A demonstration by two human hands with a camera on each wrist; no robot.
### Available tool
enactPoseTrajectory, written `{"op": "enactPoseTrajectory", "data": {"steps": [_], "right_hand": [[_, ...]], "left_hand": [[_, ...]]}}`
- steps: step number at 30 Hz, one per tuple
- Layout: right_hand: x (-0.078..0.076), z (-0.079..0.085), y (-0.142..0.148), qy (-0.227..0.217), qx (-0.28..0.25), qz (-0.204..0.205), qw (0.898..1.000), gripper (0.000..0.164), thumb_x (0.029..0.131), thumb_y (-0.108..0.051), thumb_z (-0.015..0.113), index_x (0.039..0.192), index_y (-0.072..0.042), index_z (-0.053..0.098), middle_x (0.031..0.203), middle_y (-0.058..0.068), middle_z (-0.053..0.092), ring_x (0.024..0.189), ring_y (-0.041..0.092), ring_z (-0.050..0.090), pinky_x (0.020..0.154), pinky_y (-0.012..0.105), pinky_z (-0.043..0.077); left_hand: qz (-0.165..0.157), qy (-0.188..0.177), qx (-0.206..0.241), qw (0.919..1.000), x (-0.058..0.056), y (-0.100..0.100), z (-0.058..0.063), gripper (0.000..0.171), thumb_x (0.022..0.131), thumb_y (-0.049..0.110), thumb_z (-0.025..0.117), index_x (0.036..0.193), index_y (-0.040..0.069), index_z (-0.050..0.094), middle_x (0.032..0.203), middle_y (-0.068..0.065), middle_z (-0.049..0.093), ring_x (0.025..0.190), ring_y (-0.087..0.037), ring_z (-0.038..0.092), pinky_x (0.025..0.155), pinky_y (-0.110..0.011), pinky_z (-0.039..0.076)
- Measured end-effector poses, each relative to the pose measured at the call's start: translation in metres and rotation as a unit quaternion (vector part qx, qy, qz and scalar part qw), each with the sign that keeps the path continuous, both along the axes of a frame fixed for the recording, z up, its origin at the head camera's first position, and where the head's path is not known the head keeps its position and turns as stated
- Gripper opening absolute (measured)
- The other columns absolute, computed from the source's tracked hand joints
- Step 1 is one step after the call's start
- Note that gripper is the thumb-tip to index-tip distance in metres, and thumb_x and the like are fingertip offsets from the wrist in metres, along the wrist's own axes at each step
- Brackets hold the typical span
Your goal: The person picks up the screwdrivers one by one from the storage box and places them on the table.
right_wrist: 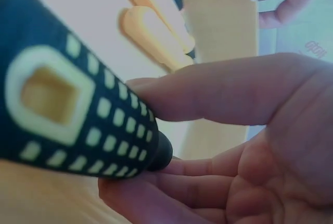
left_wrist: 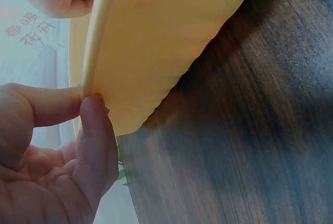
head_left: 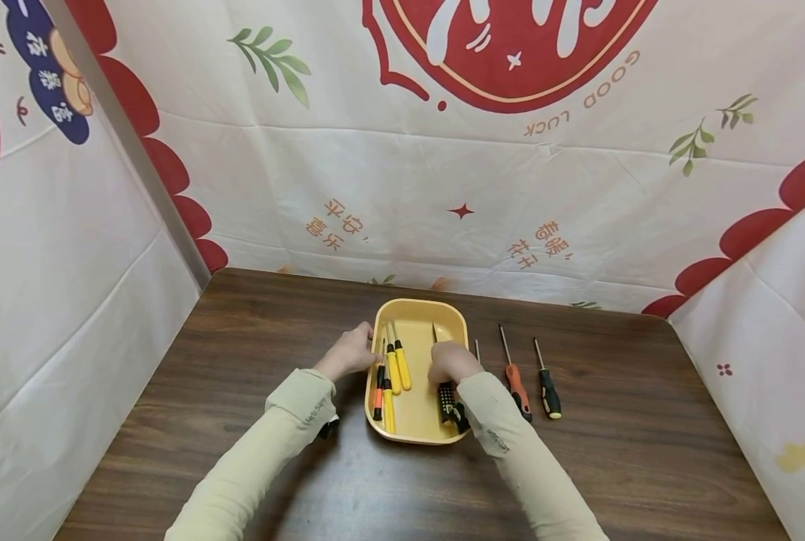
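Note:
My left hand (head_left: 351, 352) pinches the left rim of a yellow tray (head_left: 420, 383) between thumb and finger. In the left wrist view, the tray's outer wall (left_wrist: 151, 41) rises beside the fingertips. Over the tray's right side, my right hand (head_left: 453, 361) grips a screwdriver (head_left: 447, 398) by its black handle, dotted with pale squares; its thin shaft points to the far end. The right wrist view has this handle (right_wrist: 117, 114) close up between thumb and fingers. Along the tray's left side lie several smaller screwdrivers, including yellow ones (head_left: 402, 368) and a red-and-black one (head_left: 378, 392).
Right of the tray on the brown table (head_left: 619, 421) lie a red-and-black screwdriver (head_left: 516, 383) and a black one with a yellow end (head_left: 549, 394). Another metal shaft (head_left: 477, 350) shows beside them, the rest hidden by my right arm. Printed cloth (head_left: 402, 188) hangs behind.

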State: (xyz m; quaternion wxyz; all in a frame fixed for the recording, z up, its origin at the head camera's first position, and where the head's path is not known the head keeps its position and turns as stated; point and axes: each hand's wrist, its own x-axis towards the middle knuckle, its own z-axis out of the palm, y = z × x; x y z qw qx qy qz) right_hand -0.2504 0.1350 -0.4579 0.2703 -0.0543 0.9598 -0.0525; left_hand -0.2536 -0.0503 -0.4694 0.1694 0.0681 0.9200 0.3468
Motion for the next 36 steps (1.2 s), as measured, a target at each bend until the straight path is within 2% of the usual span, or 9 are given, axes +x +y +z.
{"op": "enactPoseTrajectory", "data": {"steps": [3, 8, 16, 20, 26, 33, 36], "right_hand": [[0.001, 0.005, 0.002, 0.001, -0.015, -0.001, 1.0, 0.014, 0.067, -0.003, 0.067, 0.071, -0.004, 0.053, 0.063, 0.009, 0.053, 0.04, 0.014, 0.044, 0.036, 0.023, 0.037], [0.005, 0.013, 0.006, 0.009, -0.055, -0.011, 0.998, 0.015, 0.068, 0.0, 0.062, 0.064, -0.007, 0.049, 0.057, 0.006, 0.05, 0.04, 0.014, 0.044, 0.036, 0.023, 0.036], [0.011, 0.032, 0.015, 0.027, -0.107, -0.005, 0.994, 0.031, 0.065, 0.0, 0.059, 0.051, -0.015, 0.036, 0.044, -0.002, 0.036, 0.035, 0.011, 0.039, 0.035, 0.022, 0.032], [0.013, 0.042, 0.021, 0.041, -0.118, -0.002, 0.992, 0.028, 0.065, -0.002, 0.06, 0.052, -0.014, 0.039, 0.045, -0.002, 0.04, 0.037, 0.011, 0.041, 0.038, 0.023, 0.035], [0.016, 0.057, 0.034, 0.052, -0.142, -0.011, 0.988, 0.031, 0.065, -0.003, 0.063, 0.053, -0.015, 0.037, 0.045, -0.002, 0.036, 0.039, 0.013, 0.044, 0.041, 0.024, 0.038], [0.014, 0.066, 0.057, 0.063, -0.133, -0.016, 0.989, 0.039, 0.066, -0.007, 0.063, 0.051, -0.017, 0.029, 0.043, -0.006, 0.025, 0.036, 0.009, 0.027, 0.04, 0.023, 0.028], [0.012, 0.071, 0.068, 0.07, -0.119, -0.016, 0.99, 0.041, 0.066, -0.01, 0.064, 0.05, -0.018, 0.027, 0.044, -0.007, 0.023, 0.035, 0.008, 0.029, 0.04, 0.023, 0.029]], "left_hand": [[-0.001, 0.004, -0.001, 1.0, 0.0, 0.0, -0.001, 0.032, 0.078, 0.012, 0.069, 0.098, 0.002, 0.047, 0.082, -0.009, 0.057, 0.071, -0.019, 0.054, 0.063, -0.028, 0.045], [-0.003, 0.009, -0.006, 0.9999, -0.001, 0.0, -0.002, 0.032, 0.077, 0.012, 0.07, 0.098, 0.002, 0.048, 0.081, -0.009, 0.057, 0.071, -0.019, 0.054, 0.063, -0.029, 0.045], [0.004, -0.001, -0.003, 1.0, -0.001, -0.001, -0.002, 0.032, 0.079, 0.012, 0.069, 0.1, 0.001, 0.048, 0.079, -0.008, 0.056, 0.067, -0.018, 0.053, 0.058, -0.026, 0.043], [0.006, -0.003, 0.004, 1.0, 0.0, -0.001, -0.002, 0.032, 0.079, 0.012, 0.068, 0.101, 0.0, 0.048, 0.079, -0.009, 0.056, 0.067, -0.018, 0.054, 0.057, -0.026, 0.044], [0.002, 0.006, 0.003, 1.0, -0.001, -0.001, -0.001, 0.033, 0.078, 0.013, 0.069, 0.1, 0.0, 0.049, 0.078, -0.008, 0.057, 0.066, -0.017, 0.054, 0.058, -0.025, 0.043], [0.002, 0.001, -0.002, 1.0, -0.001, 0.0, -0.001, 0.034, 0.079, 0.015, 0.069, 0.101, 0.0, 0.049, 0.08, -0.008, 0.056, 0.068, -0.018, 0.053, 0.06, -0.026, 0.044], [0.0, 0.006, -0.007, 1.0, -0.001, 0.0, -0.001, 0.034, 0.078, 0.015, 0.07, 0.1, 0.001, 0.049, 0.082, -0.009, 0.057, 0.071, -0.018, 0.053, 0.063, -0.028, 0.044]]}}
